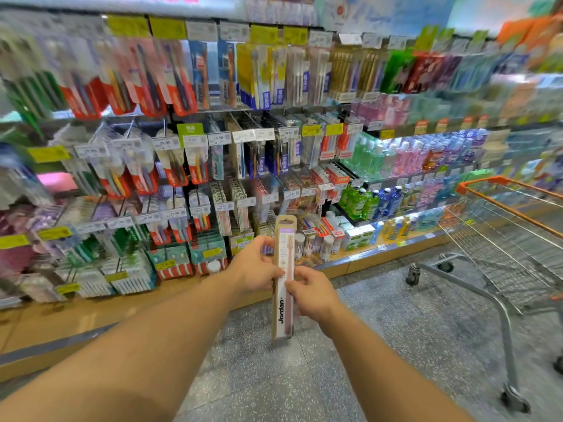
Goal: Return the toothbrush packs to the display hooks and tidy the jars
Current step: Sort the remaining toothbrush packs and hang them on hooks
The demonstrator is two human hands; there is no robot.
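A long beige toothbrush pack [284,239] marked Jordan stands upright in front of me, held by both hands. My left hand [254,268] grips its left edge at mid-height. My right hand [310,295] pinches it from the right, a little lower. Behind it, hooks [224,205] carry rows of hanging toothbrush packs. Several small clear jars [307,243] with white lids stand on the low wooden shelf, just right of the pack's top.
A wire shopping cart [502,239] with an orange rim stands at the right on the speckled floor. Mouthwash bottles [368,202] fill the shelves to the right. The low wooden shelf edge [341,266] runs across the display's foot.
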